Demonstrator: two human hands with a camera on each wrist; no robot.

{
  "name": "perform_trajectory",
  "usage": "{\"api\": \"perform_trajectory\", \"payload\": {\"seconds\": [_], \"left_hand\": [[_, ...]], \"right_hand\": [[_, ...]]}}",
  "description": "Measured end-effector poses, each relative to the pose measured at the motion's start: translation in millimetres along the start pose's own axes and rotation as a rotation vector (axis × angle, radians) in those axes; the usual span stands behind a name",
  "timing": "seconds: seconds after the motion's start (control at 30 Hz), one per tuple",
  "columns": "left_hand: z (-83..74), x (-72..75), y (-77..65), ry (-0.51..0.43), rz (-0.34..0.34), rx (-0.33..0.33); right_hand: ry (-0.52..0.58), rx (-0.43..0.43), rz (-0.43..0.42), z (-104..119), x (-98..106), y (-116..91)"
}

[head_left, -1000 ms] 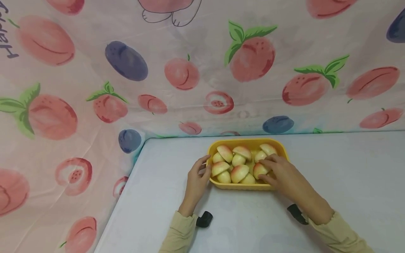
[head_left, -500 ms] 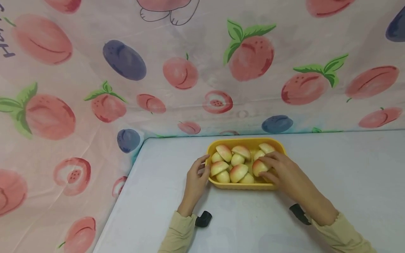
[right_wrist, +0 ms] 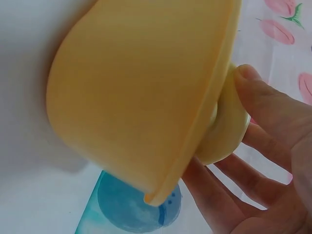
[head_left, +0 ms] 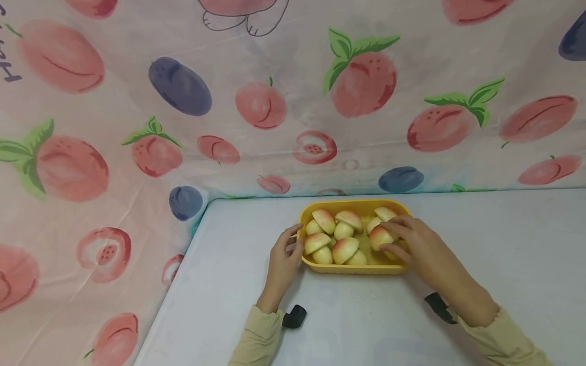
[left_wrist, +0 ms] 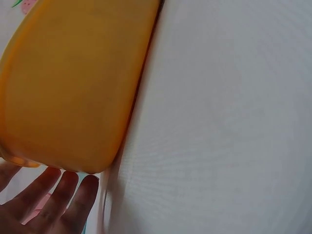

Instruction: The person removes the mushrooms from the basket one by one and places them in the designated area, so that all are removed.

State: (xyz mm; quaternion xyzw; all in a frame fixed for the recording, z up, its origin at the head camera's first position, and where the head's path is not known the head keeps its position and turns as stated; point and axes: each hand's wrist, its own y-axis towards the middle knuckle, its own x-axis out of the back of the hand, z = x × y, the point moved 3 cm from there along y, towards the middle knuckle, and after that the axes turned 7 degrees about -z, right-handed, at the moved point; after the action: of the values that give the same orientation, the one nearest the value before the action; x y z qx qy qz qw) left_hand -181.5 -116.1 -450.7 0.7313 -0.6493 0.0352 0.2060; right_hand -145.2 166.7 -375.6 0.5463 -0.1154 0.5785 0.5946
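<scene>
Fruit-printed cloth (head_left: 201,132) behind white table (head_left: 220,264). Yellow tray (head_left: 352,270) on table. Right hand (head_left: 428,251) pinches mushroom-shaped piece (head_left: 380,237) at tray's right end, partly above rim. Left hand (head_left: 285,259), fingers spread, touches tray's left end. Five other mushroom-shaped pieces (head_left: 345,250) lie inside tray.

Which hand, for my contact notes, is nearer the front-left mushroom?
Left: the left hand touches the left end of the tray, beside that mushroom; the right hand is at the opposite end, gripping another mushroom.

Head cam looks fwd/down; wrist views share tray (head_left: 357,270) close-up.
</scene>
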Motion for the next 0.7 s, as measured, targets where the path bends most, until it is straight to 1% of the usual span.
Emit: {"api": "perform_trajectory", "payload": {"seconds": [0.17, 0.4, 0.57, 0.7], "left_hand": [[0.3, -0.2, 0.0, -0.007, 0.001, -0.011], [-2.3, 0.4, -1.7, 0.018, -0.023, 0.026], [-4.1, -1.5, -0.9, 0.015, -0.018, 0.033], [-4.0, -1.1, -1.8, 0.018, -0.016, 0.023]], "right_hand": [[0.002, 0.017, -0.03, -1, 5, 1], [-0.019, 0.059, -0.054, -3, 15, 4], [-0.026, 0.043, -0.066, -5, 23, 5], [-0.032, 0.009, -0.049, -6, 28, 5]]}}
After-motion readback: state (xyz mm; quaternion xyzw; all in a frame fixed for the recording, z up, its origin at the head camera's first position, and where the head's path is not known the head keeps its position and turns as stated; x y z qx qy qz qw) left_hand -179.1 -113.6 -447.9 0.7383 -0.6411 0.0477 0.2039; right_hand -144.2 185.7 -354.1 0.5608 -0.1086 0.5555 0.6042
